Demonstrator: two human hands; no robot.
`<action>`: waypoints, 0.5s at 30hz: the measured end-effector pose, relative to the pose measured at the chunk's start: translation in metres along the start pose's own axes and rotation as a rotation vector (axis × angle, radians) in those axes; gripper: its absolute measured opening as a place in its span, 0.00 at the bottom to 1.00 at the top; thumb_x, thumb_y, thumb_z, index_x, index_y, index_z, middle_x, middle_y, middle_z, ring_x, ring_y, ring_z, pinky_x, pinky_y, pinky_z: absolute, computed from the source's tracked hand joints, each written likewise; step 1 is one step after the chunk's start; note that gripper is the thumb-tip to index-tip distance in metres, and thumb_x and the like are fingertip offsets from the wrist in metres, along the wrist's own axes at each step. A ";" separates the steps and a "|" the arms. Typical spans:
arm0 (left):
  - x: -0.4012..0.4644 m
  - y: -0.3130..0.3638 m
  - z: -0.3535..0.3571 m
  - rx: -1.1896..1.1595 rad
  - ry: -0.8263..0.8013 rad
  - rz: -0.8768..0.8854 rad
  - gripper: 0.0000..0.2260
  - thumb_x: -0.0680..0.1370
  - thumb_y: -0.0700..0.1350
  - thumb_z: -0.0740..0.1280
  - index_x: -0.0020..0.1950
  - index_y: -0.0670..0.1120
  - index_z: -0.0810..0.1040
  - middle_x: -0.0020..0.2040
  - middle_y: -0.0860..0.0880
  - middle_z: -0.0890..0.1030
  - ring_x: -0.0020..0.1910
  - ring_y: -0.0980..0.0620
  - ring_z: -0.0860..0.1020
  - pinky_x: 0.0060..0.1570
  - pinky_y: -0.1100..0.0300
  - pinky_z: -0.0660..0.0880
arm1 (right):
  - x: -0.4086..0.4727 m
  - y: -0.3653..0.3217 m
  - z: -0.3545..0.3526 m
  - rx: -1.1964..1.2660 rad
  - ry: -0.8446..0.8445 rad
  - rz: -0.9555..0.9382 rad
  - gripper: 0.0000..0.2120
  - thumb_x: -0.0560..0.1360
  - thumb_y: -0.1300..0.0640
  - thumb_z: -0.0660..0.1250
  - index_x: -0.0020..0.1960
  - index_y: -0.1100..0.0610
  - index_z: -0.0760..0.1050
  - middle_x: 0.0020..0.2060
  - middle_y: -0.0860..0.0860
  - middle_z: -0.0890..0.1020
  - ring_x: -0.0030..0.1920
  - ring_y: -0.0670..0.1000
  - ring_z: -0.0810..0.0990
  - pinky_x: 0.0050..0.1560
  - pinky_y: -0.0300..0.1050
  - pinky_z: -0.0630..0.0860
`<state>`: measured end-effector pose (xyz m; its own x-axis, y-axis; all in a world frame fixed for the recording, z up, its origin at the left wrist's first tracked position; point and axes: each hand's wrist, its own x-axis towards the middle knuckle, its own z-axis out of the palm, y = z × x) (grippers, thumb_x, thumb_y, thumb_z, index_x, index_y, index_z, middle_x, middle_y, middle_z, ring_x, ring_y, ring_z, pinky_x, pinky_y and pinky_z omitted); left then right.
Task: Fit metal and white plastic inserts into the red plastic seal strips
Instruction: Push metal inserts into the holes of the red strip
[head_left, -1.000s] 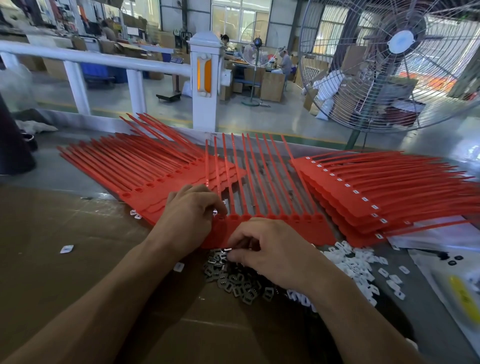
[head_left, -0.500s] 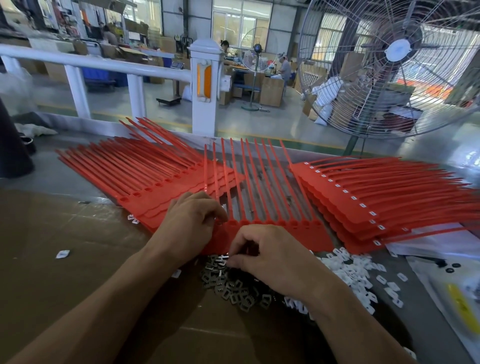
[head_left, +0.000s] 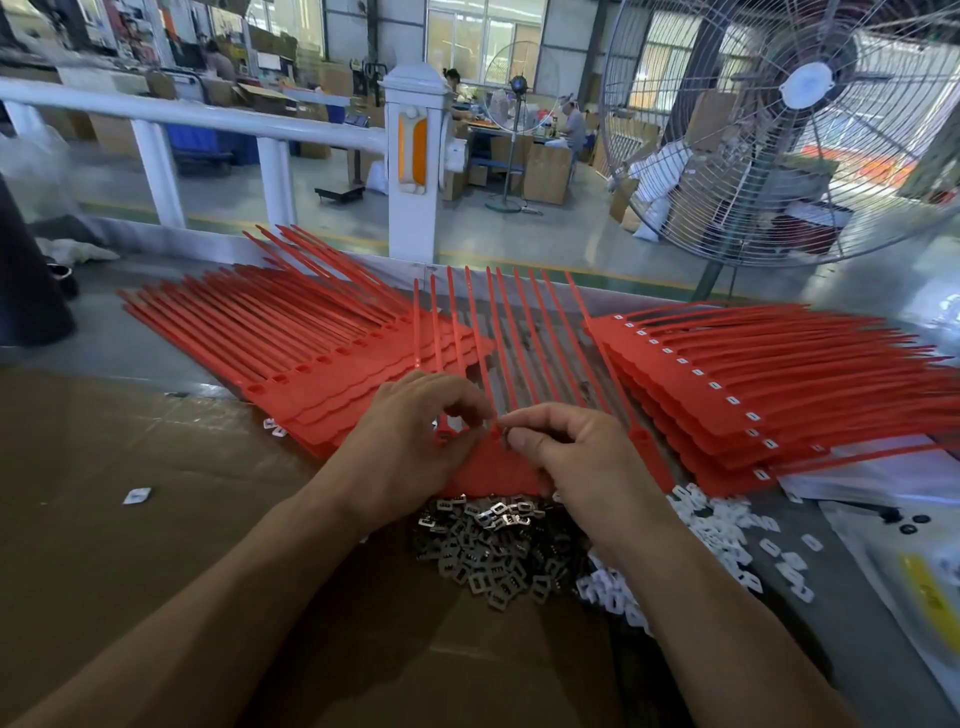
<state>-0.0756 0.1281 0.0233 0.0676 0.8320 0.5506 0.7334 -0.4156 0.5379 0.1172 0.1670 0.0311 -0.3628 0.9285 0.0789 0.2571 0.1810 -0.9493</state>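
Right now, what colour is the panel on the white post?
Orange, on the white post; the head view shows it.

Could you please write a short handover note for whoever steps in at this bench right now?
Left hand holds down the middle red strip; right hand pinches at one of its sockets, insert too small to see.
Metal inserts piled just in front of that strip, white inserts to their right.
Done: right stack shows white inserts fitted.
Left: finish the middle strip, then the left stack, whose sockets look empty.
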 end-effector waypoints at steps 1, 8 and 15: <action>0.000 0.000 0.000 -0.006 -0.010 0.016 0.07 0.76 0.45 0.74 0.51 0.55 0.81 0.47 0.60 0.81 0.51 0.58 0.77 0.54 0.48 0.75 | 0.000 0.001 0.000 0.017 -0.002 0.009 0.10 0.79 0.56 0.72 0.47 0.41 0.86 0.38 0.42 0.86 0.36 0.38 0.81 0.43 0.39 0.76; 0.000 -0.003 0.002 -0.019 -0.043 0.079 0.07 0.77 0.53 0.70 0.55 0.58 0.81 0.49 0.62 0.81 0.53 0.59 0.77 0.55 0.49 0.74 | 0.001 0.002 -0.001 0.068 -0.060 0.019 0.07 0.79 0.56 0.73 0.54 0.45 0.83 0.44 0.47 0.87 0.38 0.40 0.83 0.43 0.39 0.77; 0.001 -0.005 0.000 -0.045 -0.082 0.073 0.09 0.77 0.46 0.74 0.54 0.58 0.83 0.49 0.62 0.82 0.53 0.58 0.78 0.53 0.53 0.75 | 0.001 0.002 -0.001 0.013 -0.085 -0.037 0.12 0.80 0.56 0.72 0.60 0.44 0.80 0.50 0.45 0.86 0.45 0.40 0.84 0.49 0.41 0.77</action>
<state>-0.0789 0.1315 0.0210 0.1758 0.8254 0.5365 0.6937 -0.4906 0.5274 0.1185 0.1692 0.0292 -0.4471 0.8901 0.0882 0.2308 0.2101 -0.9500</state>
